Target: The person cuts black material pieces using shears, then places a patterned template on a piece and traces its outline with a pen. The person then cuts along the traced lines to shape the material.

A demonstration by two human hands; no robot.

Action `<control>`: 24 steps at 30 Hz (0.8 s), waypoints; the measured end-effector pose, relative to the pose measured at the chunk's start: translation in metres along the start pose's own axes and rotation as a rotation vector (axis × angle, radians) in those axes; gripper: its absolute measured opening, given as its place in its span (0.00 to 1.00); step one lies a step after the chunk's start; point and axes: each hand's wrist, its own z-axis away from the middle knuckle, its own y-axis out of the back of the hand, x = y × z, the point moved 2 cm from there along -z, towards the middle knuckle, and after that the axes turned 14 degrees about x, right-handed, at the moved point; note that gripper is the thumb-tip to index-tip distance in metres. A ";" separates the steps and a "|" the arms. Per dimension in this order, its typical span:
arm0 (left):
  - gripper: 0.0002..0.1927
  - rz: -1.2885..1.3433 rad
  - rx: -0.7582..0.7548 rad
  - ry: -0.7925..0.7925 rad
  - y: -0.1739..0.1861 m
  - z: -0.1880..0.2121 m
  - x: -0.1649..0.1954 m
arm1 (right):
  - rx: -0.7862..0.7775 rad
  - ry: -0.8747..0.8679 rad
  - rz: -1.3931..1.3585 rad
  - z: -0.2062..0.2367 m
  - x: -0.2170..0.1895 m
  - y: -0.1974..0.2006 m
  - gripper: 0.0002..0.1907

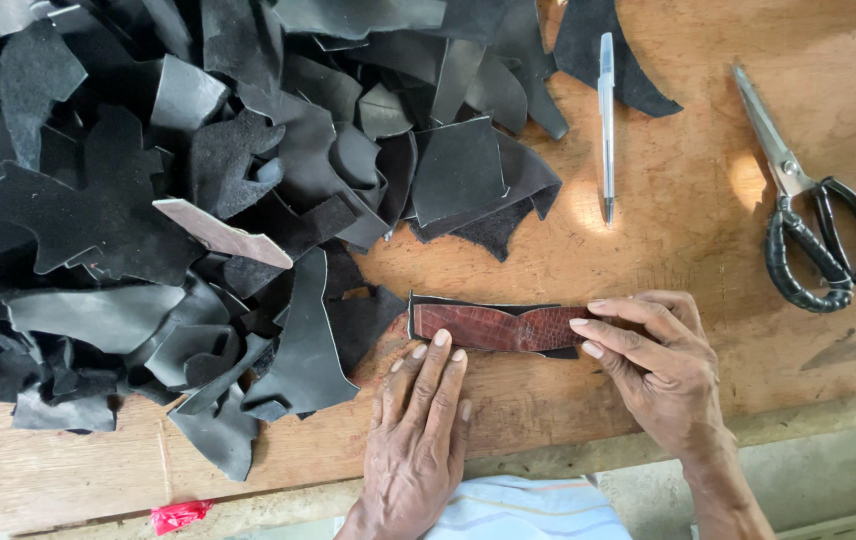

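A reddish-brown, scaly-textured leather strip (493, 327) lies on top of a black leather piece (478, 303) near the wooden table's front edge. My left hand (416, 430) rests flat with its fingertips pressing the strip's lower left edge. My right hand (653, 365) presses its fingers on the strip's right end. Neither hand grips anything; both hold the strip down flat.
A large heap of black leather scraps (198, 200) covers the left and back of the wooden table (688, 240). A white pen (606, 120) lies at back centre. Black-handled scissors (808, 220) lie at the right. A red scrap (178, 516) sits at the front edge.
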 end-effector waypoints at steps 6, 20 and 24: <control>0.28 0.001 -0.006 0.003 0.000 0.000 0.001 | 0.001 0.010 -0.001 -0.001 0.000 0.000 0.18; 0.32 -0.205 -0.004 -0.108 -0.004 -0.011 0.011 | 0.015 0.019 -0.001 -0.001 -0.005 0.001 0.18; 0.31 -0.156 -0.027 -0.090 -0.002 -0.018 0.017 | 0.018 0.010 -0.018 -0.003 -0.005 0.003 0.18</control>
